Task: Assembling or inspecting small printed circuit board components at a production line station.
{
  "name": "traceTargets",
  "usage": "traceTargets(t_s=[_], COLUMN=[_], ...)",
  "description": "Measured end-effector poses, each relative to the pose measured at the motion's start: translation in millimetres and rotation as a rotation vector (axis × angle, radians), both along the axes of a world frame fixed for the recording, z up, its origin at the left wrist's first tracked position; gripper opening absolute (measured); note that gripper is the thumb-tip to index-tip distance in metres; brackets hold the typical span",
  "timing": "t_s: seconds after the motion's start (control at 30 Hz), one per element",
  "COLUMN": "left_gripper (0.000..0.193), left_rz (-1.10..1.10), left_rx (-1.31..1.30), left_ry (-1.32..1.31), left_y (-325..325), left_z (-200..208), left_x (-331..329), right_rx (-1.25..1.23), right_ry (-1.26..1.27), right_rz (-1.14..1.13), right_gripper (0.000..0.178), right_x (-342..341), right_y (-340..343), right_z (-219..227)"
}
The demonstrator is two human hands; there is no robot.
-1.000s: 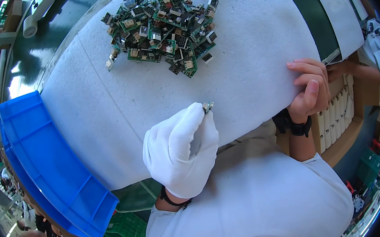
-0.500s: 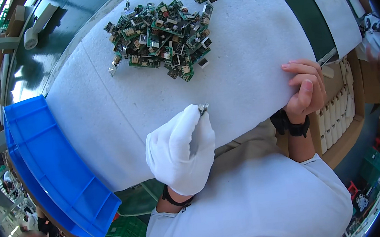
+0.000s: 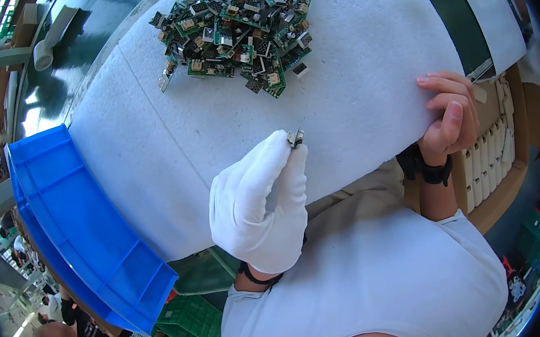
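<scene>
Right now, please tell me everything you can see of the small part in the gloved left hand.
The small part looks electronic, with silvery and cream pieces and a dark edge. It pokes out, pinched by the gloved left hand; its lower end is hidden. It is apart from the board pile, with the white sheet behind it.

The gloved left hand (image 3: 254, 209) points toward the far side, thumb (image 3: 294, 169) and fingers (image 3: 269, 159) pinched at their tips; the bare right hand (image 3: 453, 110) is loosely curled, fingers toward the left; both forearms extend from the near side.
</scene>
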State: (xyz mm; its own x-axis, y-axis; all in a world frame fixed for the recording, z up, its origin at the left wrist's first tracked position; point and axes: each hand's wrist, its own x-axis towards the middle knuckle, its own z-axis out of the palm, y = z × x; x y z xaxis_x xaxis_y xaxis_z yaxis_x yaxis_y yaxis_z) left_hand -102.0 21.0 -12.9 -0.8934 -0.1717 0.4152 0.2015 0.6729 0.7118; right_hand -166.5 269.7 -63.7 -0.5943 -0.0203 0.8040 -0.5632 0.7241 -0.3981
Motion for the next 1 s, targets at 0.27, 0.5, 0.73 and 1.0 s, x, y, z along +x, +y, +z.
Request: traceTargets(t_s=[0.27,0.5,0.73,1.0], left_gripper=[0.039,0.027,0.039,0.04], left_rz=[0.028,0.113,0.04,0.185], left_rx=[-0.122,-0.293,-0.149,0.224], left_ry=[-0.034,0.028,0.009,0.061], left_y=[8.2,16.0,7.1,6.3], left_z=[-1.5,-2.5,-1.9,-7.0], left_x=[-9.1,-12.4,-5.2,9.4], right_rx=[-0.009,0.009,-0.006,0.002], right_ry=[0.016,-0.001,0.016,0.014], right_rz=[0.007,0.028,0.03,0.022], right_gripper=[0.033,0.033,0.033,0.033], right_x=[0.2,0.1,0.3,-0.3], right_y=[6.2,6.4,5.5,5.2], right_z=[-2.1,-1.8,-1.3,-0.3])
